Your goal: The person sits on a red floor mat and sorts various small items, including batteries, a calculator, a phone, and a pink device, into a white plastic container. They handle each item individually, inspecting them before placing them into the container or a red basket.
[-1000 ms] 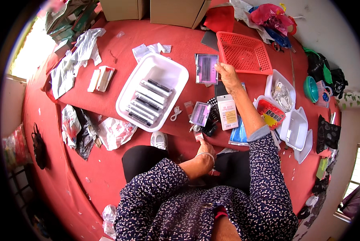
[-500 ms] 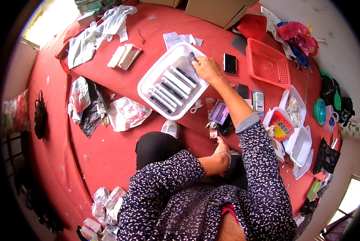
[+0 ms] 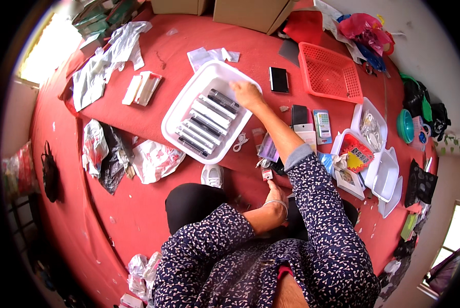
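A white plastic basin [image 3: 177,114] stands in front of me with a row of slim black-and-white stick-shaped packs [image 3: 207,123] lying side by side in it. My right hand [image 3: 246,94] reaches over the basin's right side, just beyond the row's far end. Its fingertips are blurred, and I make out nothing in them. The dark pack [image 3: 223,98] at that end lies nearest to it. Low by my lap, my left hand [image 3: 276,199] has its fingers stretched out, their tips at a small red-and-white box [image 3: 267,175]; part of this hand is turned from sight.
Right of the basin are a black flat box [image 3: 278,80], a red perforated basket [image 3: 331,95] and white containers [image 3: 373,115]. Plastic bags [image 3: 159,160] and a bundle of white packs [image 3: 142,88] lie left on the red cloth. Cardboard boxes [image 3: 250,14] stand behind.
The dark stick-shaped pack that was in my right hand no longer shows there; a dark pack now lies at the row's far end. The whole view has shifted slightly.
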Demonstrator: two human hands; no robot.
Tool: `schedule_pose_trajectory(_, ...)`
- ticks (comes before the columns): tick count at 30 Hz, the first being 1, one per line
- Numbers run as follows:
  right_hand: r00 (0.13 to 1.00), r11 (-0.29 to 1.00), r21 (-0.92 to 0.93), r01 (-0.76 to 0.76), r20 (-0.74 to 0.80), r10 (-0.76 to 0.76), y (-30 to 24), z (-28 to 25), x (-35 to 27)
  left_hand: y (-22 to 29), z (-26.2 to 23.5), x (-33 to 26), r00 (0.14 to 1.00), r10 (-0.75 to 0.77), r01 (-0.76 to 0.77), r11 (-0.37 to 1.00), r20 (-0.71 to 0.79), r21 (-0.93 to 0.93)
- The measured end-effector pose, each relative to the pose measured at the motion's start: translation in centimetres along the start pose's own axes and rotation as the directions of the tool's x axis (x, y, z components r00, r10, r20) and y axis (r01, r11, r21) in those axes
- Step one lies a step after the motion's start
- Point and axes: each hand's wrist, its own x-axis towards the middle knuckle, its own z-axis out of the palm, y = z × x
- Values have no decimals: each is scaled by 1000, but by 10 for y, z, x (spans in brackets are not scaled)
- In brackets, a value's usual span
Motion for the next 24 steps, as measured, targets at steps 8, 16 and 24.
schedule_pose_trajectory(8,881,921,-235,-310,-434,186,118,-48,13,-1,-22,-19,985,87,-94,995,149,38)
schedule_pose_trajectory(16,897,839,-372,-398,-347,273,99,-52,8,1,-6,-4,974,129,-127,992,184,-23)
schedule_pose_trajectory(24,947,-193,928,-319,322,-19,99,-113,-29,-3,-13,-17,1000,26,-26,1000,-2,-8)
